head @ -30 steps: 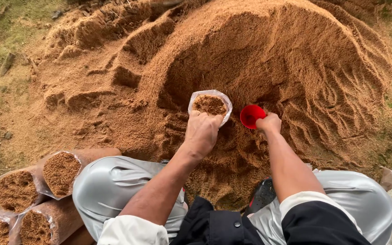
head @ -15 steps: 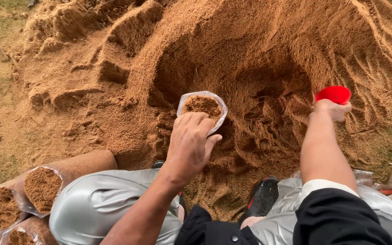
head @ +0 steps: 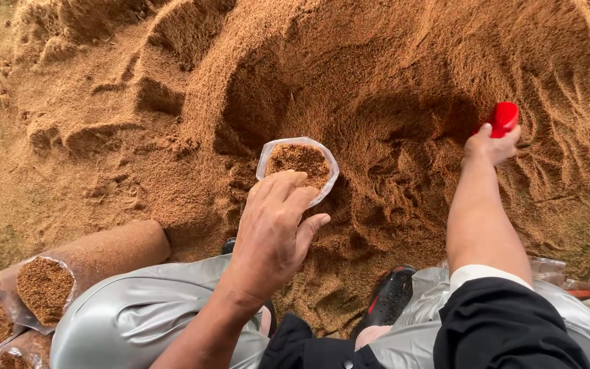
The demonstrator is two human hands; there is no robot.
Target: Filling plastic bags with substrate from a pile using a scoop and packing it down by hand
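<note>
At the pile's near edge, left hand (head: 274, 232) pinches the soft, heavy bag (head: 298, 166) by its rim, right hand (head: 489, 143) clenching a scoop (head: 503, 118).

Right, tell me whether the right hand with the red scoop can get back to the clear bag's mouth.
Probably yes. The right hand holds the red scoop out on the sawdust pile; only loose sawdust lies between it and the clear bag, whose mouth the left hand holds open.
</note>
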